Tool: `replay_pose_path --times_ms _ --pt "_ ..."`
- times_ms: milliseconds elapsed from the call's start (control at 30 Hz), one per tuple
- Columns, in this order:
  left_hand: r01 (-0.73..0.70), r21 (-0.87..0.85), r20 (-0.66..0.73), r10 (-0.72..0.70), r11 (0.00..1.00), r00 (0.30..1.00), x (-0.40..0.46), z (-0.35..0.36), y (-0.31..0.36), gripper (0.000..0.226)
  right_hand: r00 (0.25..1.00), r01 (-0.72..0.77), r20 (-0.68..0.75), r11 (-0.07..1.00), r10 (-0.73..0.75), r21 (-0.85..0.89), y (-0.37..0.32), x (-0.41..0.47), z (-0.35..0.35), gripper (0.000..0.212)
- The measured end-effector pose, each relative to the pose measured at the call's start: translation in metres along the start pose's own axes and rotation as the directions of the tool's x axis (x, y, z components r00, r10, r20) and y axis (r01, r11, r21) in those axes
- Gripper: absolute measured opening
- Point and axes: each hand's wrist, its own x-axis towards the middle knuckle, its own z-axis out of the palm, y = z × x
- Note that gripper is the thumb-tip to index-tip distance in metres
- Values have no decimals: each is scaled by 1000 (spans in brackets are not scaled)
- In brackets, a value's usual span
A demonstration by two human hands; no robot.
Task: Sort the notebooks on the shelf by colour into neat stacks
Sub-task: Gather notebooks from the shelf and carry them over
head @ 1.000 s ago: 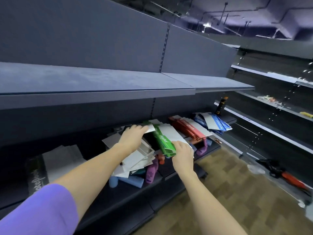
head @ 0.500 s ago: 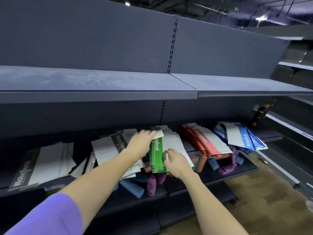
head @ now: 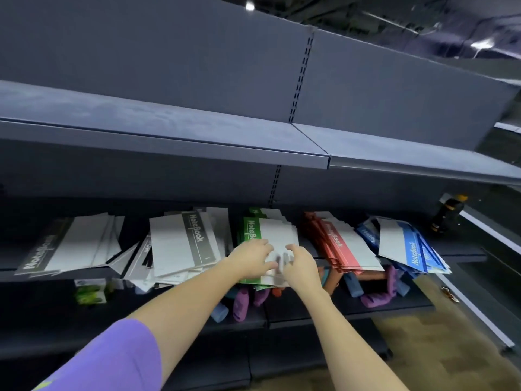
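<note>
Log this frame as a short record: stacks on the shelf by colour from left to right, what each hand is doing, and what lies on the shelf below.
stacks, left to right: black notebooks; grey notebooks; green notebooks; red notebooks; blue notebooks
neatness: all fanned, none squared up
left hand: on the near end of the green stack; grip blurred
right hand: on the same stack, beside the left; grip blurred
shelf below: purple, blue and orange cylindrical items; green box
far right: dark bottle, yellow cap
</note>
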Motion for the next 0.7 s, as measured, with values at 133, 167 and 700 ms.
replay_pose_path --times_ms 133,167,700 --pt "123 5 -159 -121 992 980 -30 -21 -49 56 992 127 35 989 -125 -71 -39 7 18 41" --pt "163 21 -163 -157 986 974 -42 -27 -65 57 989 146 52 986 -142 -83 -52 7 27 44" --pt "578 -88 -251 -580 811 775 -360 -113 -335 60 788 535 334 844 -517 41 -382 -86 250 66"
